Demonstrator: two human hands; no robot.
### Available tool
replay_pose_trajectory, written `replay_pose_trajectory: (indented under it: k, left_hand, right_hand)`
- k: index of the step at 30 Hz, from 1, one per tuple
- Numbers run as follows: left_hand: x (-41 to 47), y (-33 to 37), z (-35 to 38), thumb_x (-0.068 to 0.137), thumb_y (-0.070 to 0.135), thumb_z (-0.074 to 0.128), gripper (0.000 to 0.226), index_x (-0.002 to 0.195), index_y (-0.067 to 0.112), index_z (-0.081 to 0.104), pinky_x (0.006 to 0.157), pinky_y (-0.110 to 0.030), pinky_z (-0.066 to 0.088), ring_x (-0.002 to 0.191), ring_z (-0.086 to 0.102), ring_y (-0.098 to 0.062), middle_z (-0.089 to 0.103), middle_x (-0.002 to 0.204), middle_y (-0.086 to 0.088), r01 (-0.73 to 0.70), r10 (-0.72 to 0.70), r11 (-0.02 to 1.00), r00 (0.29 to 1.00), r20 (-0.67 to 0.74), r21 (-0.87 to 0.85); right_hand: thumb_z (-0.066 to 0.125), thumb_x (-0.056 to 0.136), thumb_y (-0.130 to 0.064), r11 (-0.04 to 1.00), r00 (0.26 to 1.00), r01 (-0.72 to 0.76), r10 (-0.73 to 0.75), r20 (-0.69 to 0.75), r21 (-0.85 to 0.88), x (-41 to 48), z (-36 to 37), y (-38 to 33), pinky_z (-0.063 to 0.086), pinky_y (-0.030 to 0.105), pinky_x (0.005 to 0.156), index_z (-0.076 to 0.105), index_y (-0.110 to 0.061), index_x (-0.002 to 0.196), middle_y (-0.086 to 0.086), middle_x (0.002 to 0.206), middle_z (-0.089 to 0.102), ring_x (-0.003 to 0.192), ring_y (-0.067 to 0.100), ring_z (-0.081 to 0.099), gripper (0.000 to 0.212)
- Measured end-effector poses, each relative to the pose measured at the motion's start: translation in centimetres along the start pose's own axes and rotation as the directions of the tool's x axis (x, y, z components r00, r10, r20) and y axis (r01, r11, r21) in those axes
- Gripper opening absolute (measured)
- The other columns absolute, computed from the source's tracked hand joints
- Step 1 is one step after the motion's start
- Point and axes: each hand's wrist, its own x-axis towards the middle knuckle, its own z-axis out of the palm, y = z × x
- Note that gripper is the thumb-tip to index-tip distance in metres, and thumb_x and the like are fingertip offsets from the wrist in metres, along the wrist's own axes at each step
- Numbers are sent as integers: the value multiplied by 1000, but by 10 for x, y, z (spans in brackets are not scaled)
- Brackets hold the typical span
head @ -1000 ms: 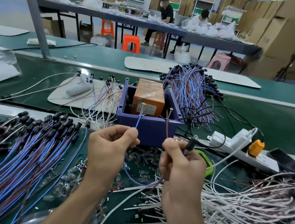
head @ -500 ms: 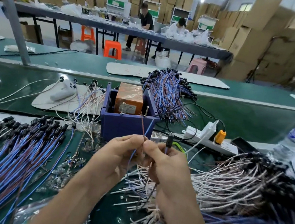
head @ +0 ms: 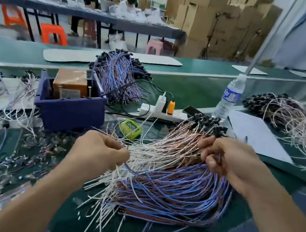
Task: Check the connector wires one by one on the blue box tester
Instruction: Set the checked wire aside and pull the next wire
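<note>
Bright even indoor light, soft shadows; motion blur throughout; wide-angle bending at edges.

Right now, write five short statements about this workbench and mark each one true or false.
1. Both hands grip wires from the pile in front. True: the left hand and the right hand each hold wires.
2. The bottle lies on its side. False: the water bottle stands upright.
3. An orange block sits inside the blue box. True.
4. The timer sits inside the box. False: the green timer lies on the table to the right of the box, apart from it.
5. An orange plug sits in the white power strip. True.
</note>
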Motion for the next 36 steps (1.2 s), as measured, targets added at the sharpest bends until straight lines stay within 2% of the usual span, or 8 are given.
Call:
replay_pose_trajectory:
  k: [3, 7, 10, 12, 18, 25, 28, 36]
  left_hand:
    - [-5, 11, 24, 71, 28, 76, 11, 62, 24, 78, 56, -24, 52, 47, 62, -9, 72, 57, -3, 23, -38, 997, 982, 187, 79]
    - [-12, 20, 61, 70, 42, 74, 6, 66, 45, 75, 41, -17, 41, 41, 58, -1, 68, 51, 11, -155, 69, 929, 965, 253, 336]
    - [-13, 26, 82, 73, 59, 69, 19, 65, 42, 72, 42, -19, 36, 48, 57, 1, 65, 53, 14, -263, 194, 757, 965, 178, 598]
    - [-12, 28, 91, 77, 67, 67, 31, 64, 39, 68, 45, -20, 38, 53, 57, 1, 63, 55, 14, -273, 236, 669, 960, 150, 692]
    - [-5, 25, 78, 78, 85, 58, 60, 66, 29, 74, 56, -24, 54, 51, 62, -8, 63, 48, 9, -130, 162, 667, 986, 28, 733]
    - [6, 37, 68, 83, 76, 62, 37, 77, 41, 72, 56, -25, 39, 65, 59, -8, 68, 67, 14, -130, 260, 747, 960, -106, 652]
    - [4, 34, 71, 86, 67, 65, 29, 78, 41, 76, 54, -23, 38, 61, 54, -2, 64, 63, 18, -176, 278, 783, 957, -83, 597]
    - [9, -8, 39, 87, 32, 68, 13, 82, 31, 80, 59, -36, 54, 65, 67, -17, 71, 64, 5, -195, 238, 922, 967, -91, 335]
  right_hand:
    - [37, 91, 6, 979, 991, 15, -41, -124, -204, 15, -33, 7, 35, 23, 39, 64, 1, 85, 13, 60, 59, 40, 16, 48, 28]
    - [42, 95, 0, 870, 971, 32, -144, -192, -492, 32, -61, 12, 46, 29, 42, 64, 2, 79, 14, 58, 65, 46, 24, 62, 28]
    - [46, 95, -7, 497, 941, -1, -292, -168, -868, 42, -67, 18, 55, 37, 65, 68, 0, 84, 12, 75, 67, 72, 31, 65, 25]
    - [47, 95, -19, 334, 909, -70, -367, -198, -940, 43, -64, 23, 45, 36, 68, 64, -10, 88, 7, 82, 58, 78, 30, 55, 20]
    - [53, 94, -32, 251, 865, -85, -462, -196, -964, 52, -65, 32, 39, 34, 65, 62, -16, 86, 6, 76, 57, 72, 31, 52, 21]
    - [61, 95, -32, 362, 700, 60, -679, -219, -930, 36, -40, 32, 43, 35, 62, 63, -17, 80, 3, 63, 56, 63, 32, 53, 21]
    - [60, 95, -33, 403, 740, 245, -666, -99, -882, 26, 0, 32, 53, 36, 66, 67, -21, 82, 0, 70, 68, 66, 26, 63, 19]
    - [64, 91, -26, 558, 776, 567, -608, 167, -605, 22, 135, 50, 34, 26, 57, 66, -20, 75, -6, 65, 62, 59, 11, 53, 17]
